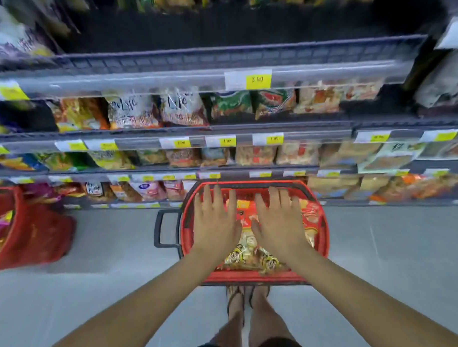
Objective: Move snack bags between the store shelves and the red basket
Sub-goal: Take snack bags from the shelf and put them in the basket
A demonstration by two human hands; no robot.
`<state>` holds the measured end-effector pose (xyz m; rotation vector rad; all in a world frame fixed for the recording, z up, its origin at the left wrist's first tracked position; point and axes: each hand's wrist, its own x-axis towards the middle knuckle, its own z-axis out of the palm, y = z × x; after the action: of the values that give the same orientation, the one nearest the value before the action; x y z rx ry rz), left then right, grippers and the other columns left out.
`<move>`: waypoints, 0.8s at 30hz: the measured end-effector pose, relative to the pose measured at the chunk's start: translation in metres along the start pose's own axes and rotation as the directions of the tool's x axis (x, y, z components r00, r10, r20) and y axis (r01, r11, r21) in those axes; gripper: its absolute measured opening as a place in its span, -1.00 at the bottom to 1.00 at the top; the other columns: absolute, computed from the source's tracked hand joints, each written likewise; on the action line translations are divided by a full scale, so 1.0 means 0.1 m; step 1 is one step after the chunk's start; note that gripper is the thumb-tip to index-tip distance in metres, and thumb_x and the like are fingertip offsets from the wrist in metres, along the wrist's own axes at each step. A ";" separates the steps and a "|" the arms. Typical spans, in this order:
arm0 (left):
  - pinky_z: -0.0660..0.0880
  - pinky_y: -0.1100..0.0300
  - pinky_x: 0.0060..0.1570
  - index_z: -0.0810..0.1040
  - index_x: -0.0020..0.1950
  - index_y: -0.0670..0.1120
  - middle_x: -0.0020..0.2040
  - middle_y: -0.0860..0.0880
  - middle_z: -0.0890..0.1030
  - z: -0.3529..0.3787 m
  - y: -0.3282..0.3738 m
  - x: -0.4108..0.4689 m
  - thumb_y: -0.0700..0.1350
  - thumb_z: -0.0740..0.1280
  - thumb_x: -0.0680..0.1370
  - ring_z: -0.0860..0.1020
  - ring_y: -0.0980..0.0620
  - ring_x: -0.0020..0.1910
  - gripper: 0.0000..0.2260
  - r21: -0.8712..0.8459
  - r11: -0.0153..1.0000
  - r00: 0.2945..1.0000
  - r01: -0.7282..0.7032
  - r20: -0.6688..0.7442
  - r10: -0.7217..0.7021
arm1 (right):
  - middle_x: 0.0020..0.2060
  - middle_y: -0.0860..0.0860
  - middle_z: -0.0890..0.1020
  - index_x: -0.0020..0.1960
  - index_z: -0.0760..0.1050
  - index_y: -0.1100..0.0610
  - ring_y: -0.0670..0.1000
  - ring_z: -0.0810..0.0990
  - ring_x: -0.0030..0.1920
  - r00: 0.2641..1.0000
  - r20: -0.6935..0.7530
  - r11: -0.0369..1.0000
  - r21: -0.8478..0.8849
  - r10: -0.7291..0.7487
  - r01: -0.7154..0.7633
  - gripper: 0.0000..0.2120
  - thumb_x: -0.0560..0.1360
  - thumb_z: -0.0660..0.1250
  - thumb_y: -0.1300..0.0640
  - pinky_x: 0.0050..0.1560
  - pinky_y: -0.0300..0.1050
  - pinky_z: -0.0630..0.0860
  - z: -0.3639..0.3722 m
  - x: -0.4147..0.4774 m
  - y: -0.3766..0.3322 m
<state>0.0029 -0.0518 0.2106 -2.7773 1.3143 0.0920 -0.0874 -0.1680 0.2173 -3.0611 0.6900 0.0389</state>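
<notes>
A red basket point(322, 229) with a black handle stands on the floor in front of my feet, against the lowest shelf. Several snack bags point(247, 250) in red, yellow and cream wrappers lie inside it. My left hand point(214, 220) and my right hand point(277, 222) hover side by side above the basket, palms down, fingers straight and spread, holding nothing. Store shelves point(169, 132) full of snack bags rise behind the basket.
A second red basket point(30, 232) with bags in it stands on the floor at the far left. Yellow price tags line the shelf edges. An upper shelf point(217, 28) looks mostly bare and dark. Grey floor stretches on both sides of my legs.
</notes>
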 end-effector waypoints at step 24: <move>-0.03 -0.36 0.39 -0.16 0.57 0.08 0.55 -0.31 -0.10 3.05 0.42 0.16 0.53 -0.16 0.41 -0.04 -0.37 0.51 -0.15 -0.127 0.987 0.927 -0.093 0.350 0.132 | 0.32 0.36 0.32 0.51 0.19 -0.06 0.37 0.32 0.31 0.943 0.292 0.987 -0.064 0.160 -0.148 -0.29 0.46 0.15 -0.36 0.17 0.36 0.34 3.21 -0.27 1.11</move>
<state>-0.0265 -0.0643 -0.0958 -2.5942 1.4014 0.6612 -0.1667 -0.2539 -0.1031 -2.9353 0.9104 0.5072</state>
